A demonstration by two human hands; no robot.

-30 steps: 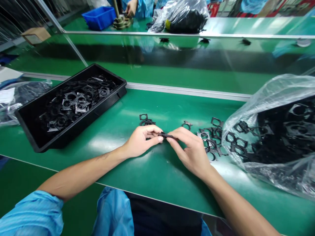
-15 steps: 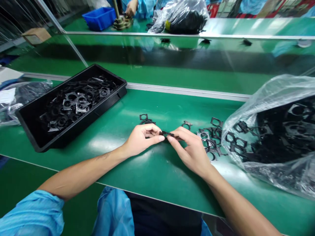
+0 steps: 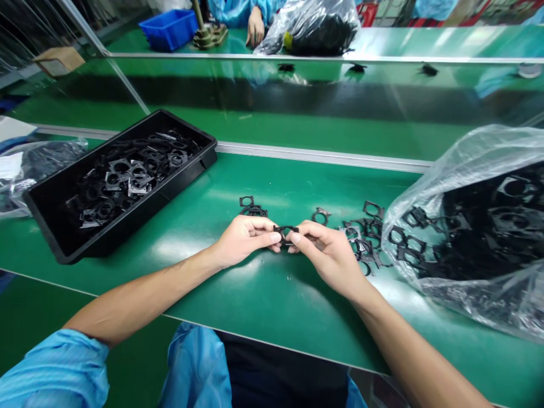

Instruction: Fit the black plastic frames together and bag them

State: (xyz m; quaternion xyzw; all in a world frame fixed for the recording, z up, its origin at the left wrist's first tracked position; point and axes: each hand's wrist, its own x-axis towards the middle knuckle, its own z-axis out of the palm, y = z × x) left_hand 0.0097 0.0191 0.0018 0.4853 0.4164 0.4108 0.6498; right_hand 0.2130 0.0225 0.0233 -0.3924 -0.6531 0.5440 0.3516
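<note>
Between my two hands is a small black plastic frame with a round hole (image 3: 286, 229), tilted so its face shows. My left hand (image 3: 246, 239) pinches its left end between thumb and fingers. On the other end, my right hand (image 3: 326, 249) has a similar thumb-and-finger pinch. Just beyond my left hand lies a little group of the same black frames (image 3: 254, 211). One single frame (image 3: 321, 215) rests behind my right hand, and a loose heap of them (image 3: 361, 241) spreads to its right.
A black tray (image 3: 170, 192) full of such frames stands at left. On the right, a clear plastic bag (image 3: 408, 198) spills more frames. Across the divider are a blue bin (image 3: 169, 29), a co-worker's hand (image 3: 255, 28) and another filled bag (image 3: 318, 28).
The black frame has turned from edge-on to showing its round opening, still held by both hands. The co-worker's hand across the bench has moved right, away from the fixture.
</note>
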